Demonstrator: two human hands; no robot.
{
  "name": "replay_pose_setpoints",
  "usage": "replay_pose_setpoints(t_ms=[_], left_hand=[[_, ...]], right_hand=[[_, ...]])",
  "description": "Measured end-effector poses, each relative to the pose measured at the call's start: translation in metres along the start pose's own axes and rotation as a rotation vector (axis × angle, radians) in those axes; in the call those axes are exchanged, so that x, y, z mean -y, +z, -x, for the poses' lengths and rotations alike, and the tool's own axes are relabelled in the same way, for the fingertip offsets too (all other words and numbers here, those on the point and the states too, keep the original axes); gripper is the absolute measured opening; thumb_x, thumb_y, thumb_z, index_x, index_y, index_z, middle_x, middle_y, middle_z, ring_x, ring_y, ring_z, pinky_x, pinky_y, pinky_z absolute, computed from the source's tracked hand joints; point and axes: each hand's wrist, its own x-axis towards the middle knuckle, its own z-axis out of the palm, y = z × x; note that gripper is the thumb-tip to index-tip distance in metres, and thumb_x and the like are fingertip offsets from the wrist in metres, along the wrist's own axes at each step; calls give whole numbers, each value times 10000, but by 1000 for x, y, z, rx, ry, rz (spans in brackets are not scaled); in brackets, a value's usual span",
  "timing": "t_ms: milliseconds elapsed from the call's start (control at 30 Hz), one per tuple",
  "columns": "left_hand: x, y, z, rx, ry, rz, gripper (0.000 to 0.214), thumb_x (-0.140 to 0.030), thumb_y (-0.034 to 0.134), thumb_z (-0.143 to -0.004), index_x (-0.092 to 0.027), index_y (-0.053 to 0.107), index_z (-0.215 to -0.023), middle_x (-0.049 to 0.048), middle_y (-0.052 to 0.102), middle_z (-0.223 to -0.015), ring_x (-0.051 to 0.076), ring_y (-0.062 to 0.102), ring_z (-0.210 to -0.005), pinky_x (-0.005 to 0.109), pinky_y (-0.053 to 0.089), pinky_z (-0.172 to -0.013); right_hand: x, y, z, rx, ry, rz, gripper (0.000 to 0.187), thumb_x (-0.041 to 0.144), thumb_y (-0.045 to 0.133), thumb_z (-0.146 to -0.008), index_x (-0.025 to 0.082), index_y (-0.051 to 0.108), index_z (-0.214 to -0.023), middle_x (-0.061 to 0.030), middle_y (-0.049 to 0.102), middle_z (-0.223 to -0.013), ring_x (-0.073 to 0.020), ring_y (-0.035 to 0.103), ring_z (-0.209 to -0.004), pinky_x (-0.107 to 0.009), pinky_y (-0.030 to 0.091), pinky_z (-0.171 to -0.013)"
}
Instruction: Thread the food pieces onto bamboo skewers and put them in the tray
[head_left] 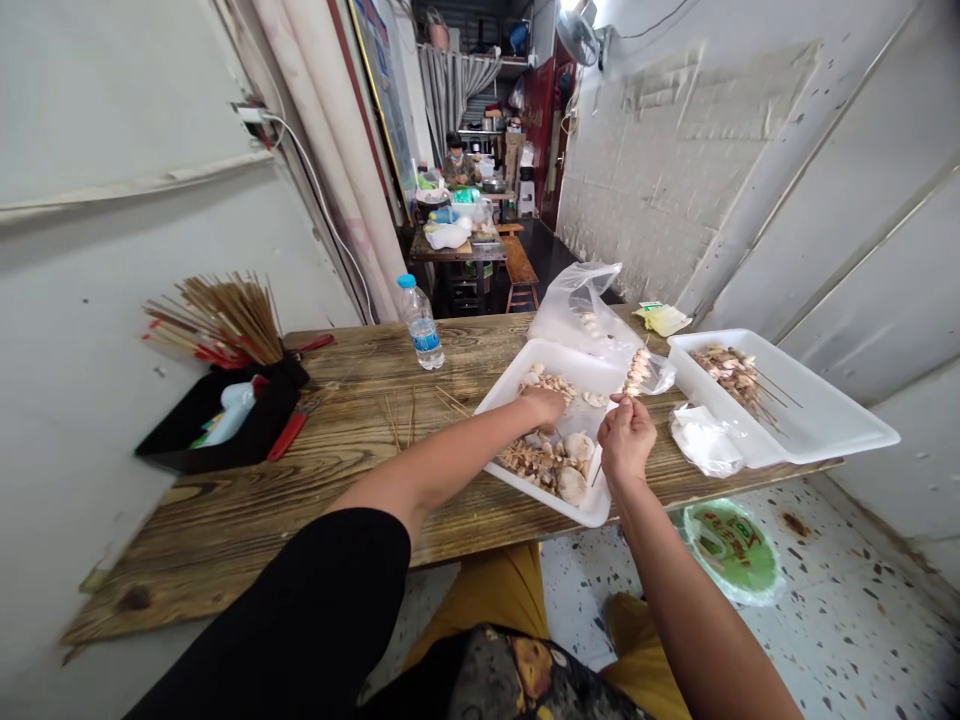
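Observation:
My right hand (628,435) is closed around the lower end of a skewer (637,372), held upright and threaded with pale pinkish pieces that look like garlic cloves. My left hand (545,408) reaches down into a white plastic tray (491,398), among the loose pieces. Its fingertips are hidden, so I cannot tell whether they grip anything. Small pale pieces (555,383) lie at the tray's far side. Nearer me in it are a brownish heap (529,460) and whole white bulbs (573,484). A clear plastic bag (574,310) with some white pieces stands behind the tray.
A second white tray (825,425) at the right holds filled skewers (731,375). A crumpled white packet (705,440) lies between the trays. Left are a water bottle (424,330), bare sticks (400,420) and a black box (180,450). A person (457,160) sits farther back.

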Motion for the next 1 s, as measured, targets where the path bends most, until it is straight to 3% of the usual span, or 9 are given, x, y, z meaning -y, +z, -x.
replay_pose_setpoints(t_ms=[100,233,467,700,900,1000], left_hand=[[-4,9,-2,-54,40,8,378,-98,703,-698,-101,693,-1076,231,680,-1099,329,631,-1016,419,433,-914],[-6,20,-6,-123,127,8,239,-71,569,-811,-135,735,-971,221,670,-1128,318,601,-1083,463,368,-984],[-5,29,-8,-91,78,-35,163,-47,629,-767,-71,758,-864,251,710,-987,341,628,-1045,456,394,-966],[-15,31,5,-99,135,-212,241,-66,522,-843,-72,751,-918,249,701,-1030,327,635,-1058,472,407,-973],[-11,37,15,-310,335,-21,165,-27,595,-744,-148,702,-713,191,686,-1116,282,565,-1164,390,293,-1078],[-6,42,9,-333,292,197,180,-69,618,-737,-158,625,-581,193,710,-904,302,610,-1069,421,313,-1052]], right_hand=[[3,1,2,-6,30,-59,312,514,553,-846,206,509,-861,139,285,-433,-61,187,-354,-211,168,-357],[3,0,2,3,37,-52,267,475,524,-869,209,504,-864,137,277,-438,-66,189,-355,-218,155,-373],[-3,-1,-1,-2,32,49,336,544,442,-878,214,498,-907,133,249,-459,-82,206,-357,-233,182,-385],[-14,0,-3,-40,-38,98,352,513,417,-890,188,552,-902,117,288,-461,-83,247,-374,-222,219,-396],[-20,-2,-5,-72,-86,231,397,504,397,-902,161,598,-915,95,342,-479,-88,302,-417,-216,278,-433],[-21,-3,-5,-72,-109,251,411,511,388,-902,160,602,-909,90,344,-481,-93,306,-420,-221,280,-434]])
